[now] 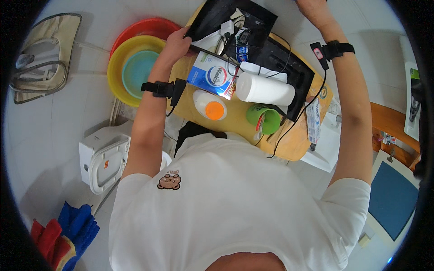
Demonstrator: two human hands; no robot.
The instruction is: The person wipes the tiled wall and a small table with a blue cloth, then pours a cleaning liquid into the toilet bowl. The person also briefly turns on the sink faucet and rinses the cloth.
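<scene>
My left hand [178, 44] grips the near left edge of a black tray-like panel [262, 15], its fingers partly hidden. A white power adapter [227, 28], tangled black cables and a blue-and-white packet [242, 54] lie on or against it. Only part of my right hand [313, 12] shows at the top edge; its fingers are cut off, so its hold is hidden. Close to my left hand lies a blue-and-white Walch pack [213, 74]. Beside it are a white cylindrical bottle [266, 88] and a white bottle with an orange cap [213, 107].
These things rest on a yellowish wooden tabletop [183, 101]. A second black tray [303, 76], a green cup [264, 118] and a slim printed box [313, 120] share it. Nested basins [113, 74] stand left, above a white toilet [105, 159]. A white washbasin [325, 149] is right.
</scene>
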